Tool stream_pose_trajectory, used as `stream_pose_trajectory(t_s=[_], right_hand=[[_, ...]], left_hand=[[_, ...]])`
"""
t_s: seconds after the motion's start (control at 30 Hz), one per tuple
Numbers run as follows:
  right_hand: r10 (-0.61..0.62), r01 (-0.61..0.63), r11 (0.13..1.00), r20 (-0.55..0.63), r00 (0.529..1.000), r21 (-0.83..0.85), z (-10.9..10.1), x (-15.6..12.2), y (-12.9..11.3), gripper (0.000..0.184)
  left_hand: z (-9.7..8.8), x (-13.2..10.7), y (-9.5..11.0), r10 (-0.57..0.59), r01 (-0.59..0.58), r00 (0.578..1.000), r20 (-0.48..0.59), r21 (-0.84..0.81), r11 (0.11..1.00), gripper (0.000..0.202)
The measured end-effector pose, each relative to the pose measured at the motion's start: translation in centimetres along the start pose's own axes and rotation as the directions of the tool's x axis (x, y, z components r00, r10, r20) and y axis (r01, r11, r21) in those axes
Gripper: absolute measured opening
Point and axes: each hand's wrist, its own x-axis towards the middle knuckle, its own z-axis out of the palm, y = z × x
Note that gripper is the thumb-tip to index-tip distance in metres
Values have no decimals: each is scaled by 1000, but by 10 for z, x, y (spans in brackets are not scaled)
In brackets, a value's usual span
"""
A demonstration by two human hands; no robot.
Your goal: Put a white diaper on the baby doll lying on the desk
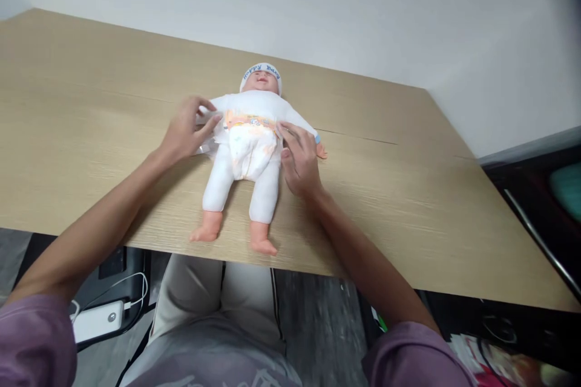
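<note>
A baby doll (264,199) in a white suit and a cap printed with blue letters lies on its back, feet toward me. Around its hips is a white diaper (252,154) with an orange patterned waistband. My left hand (185,130) is beside the diaper's left edge, thumb and fingers apart, over the doll's arm. On the other side, my right hand (302,160) rests its stretched fingertips against the end of the waistband, the thumb apart from them. Whether the left thumb touches the diaper's side flap, I cannot tell.
The doll lies on a wooden table (385,205), close to its front edge. A pale wall (318,6) stands behind. Below the edge, a white power bank (97,320) with a cable lies on a dark surface at left. Dark furniture stands at right.
</note>
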Motion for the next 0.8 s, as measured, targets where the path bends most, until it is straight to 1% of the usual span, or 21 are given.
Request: stream_pose_trajectory(t_s=[0.03, 0.1, 0.13, 0.2, 0.3, 0.37, 0.47, 0.5, 0.53, 0.6, 0.67, 0.73, 0.8], right_hand=[[13, -13, 1000, -16, 1000, -6, -2, 4, -4, 62], [33, -32, 999, -39, 999, 4, -4, 16, -14, 59], [30, -29, 999, -44, 999, 23, -3, 24, -20, 56], [-6, 8, 997, -23, 1000, 74, -1, 44, -30, 50], [-69, 63, 994, 65, 996, 92, 7, 72, -43, 42], [-85, 76, 995, 137, 987, 72, 13, 84, -50, 37], [-70, 64, 997, 199, 978, 36, 21, 90, -54, 33], [-62, 58, 998, 205, 977, 25, 23, 90, -54, 33], [-56, 54, 998, 204, 977, 20, 25, 89, -53, 35], [-57, 52, 998, 204, 977, 29, 28, 88, -51, 41], [-55, 46, 998, 209, 976, 49, 29, 87, -49, 48], [-38, 24, 998, 213, 976, 65, 29, 88, -48, 55], [-8, -9, 997, 213, 977, 81, 30, 88, -48, 65]], left_hand=[[-5, -6, -12, -46, 45, 999, 9, 51, 998, 44], [-13, -15, -32, -111, 99, 991, 79, 140, 985, 45], [-16, -18, -39, -130, 106, 983, 130, 176, 979, 46], [-20, -20, -46, -153, 101, 962, 226, 227, 969, 49], [-22, -18, -45, -171, 97, 928, 330, 232, 968, 52], [-25, -15, -41, -197, 120, 897, 395, 212, 970, 52], [-36, -11, -34, -249, 206, 831, 497, 142, 968, 52], [-40, -9, -30, -260, 248, 819, 511, 93, 964, 51], [-44, -6, -26, -266, 292, 818, 510, 30, 956, 50], [-49, 0, -17, -271, 359, 841, 468, -108, 927, 48], [-46, 9, -6, -264, 384, 865, 426, -226, 895, 45], [-34, 20, 7, -252, 392, 880, 402, -316, 864, 44], [-15, 29, 20, -250, 400, 887, 388, -378, 835, 44]])
